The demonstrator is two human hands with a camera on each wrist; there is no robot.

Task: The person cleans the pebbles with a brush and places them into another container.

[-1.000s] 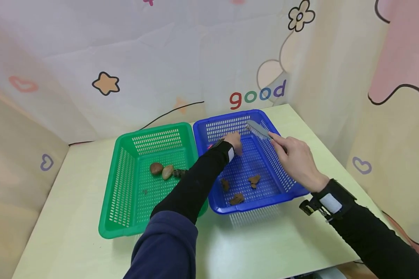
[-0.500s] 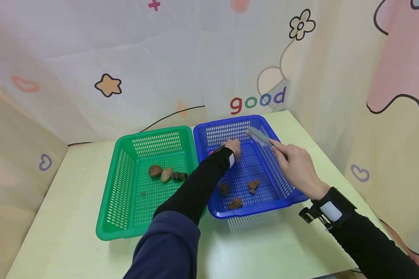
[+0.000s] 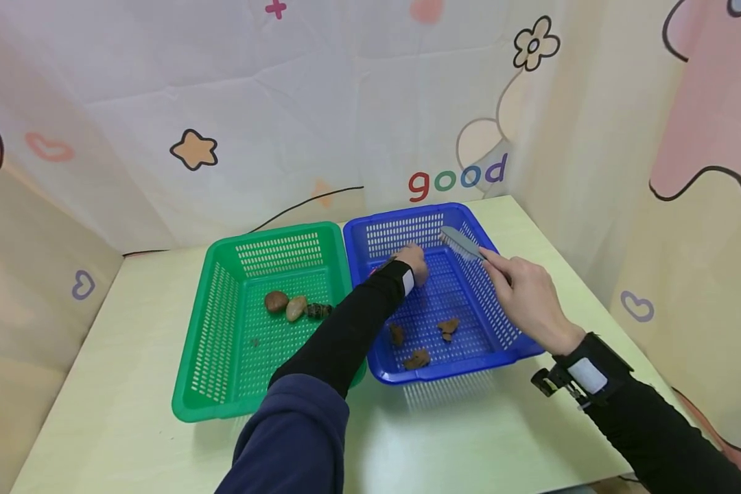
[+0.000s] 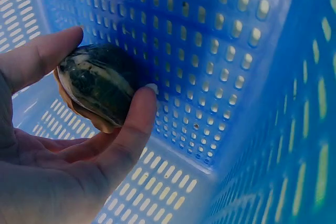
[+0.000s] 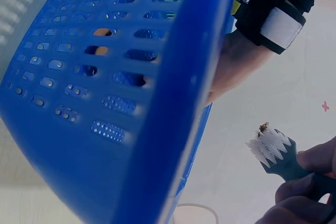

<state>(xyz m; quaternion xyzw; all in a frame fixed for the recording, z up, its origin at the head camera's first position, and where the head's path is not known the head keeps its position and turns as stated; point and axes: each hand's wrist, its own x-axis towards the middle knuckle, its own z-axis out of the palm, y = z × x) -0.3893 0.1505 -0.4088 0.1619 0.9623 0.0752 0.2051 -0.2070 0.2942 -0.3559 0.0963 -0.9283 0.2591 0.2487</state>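
My left hand (image 3: 415,264) is down inside the blue basket (image 3: 401,376), toward its far left part. In the left wrist view its thumb and fingers grip a dark, rounded stone-like lump (image 4: 100,80) with pale streaks and a brown crust along one edge. That lump is hidden by the hand in the head view. My right hand (image 3: 527,298) holds a brush (image 3: 460,241) by its handle over the basket's right side. White bristles show in the right wrist view, with a brown crumb at their tips. Brush and lump are apart.
Several brown crust pieces (image 3: 417,359) lie in the near part of the blue basket. Left of it stands a green basket (image 3: 188,405) with a brown stone (image 3: 276,302), a tan stone (image 3: 296,309) and a dark banded one (image 3: 318,311). A printed curtain (image 3: 284,130) hangs behind the table.
Since a second ago the head view has tilted slightly, so everything sits a little lower in it. Both hands keep their grips and nearly the same places; the baskets have not moved.
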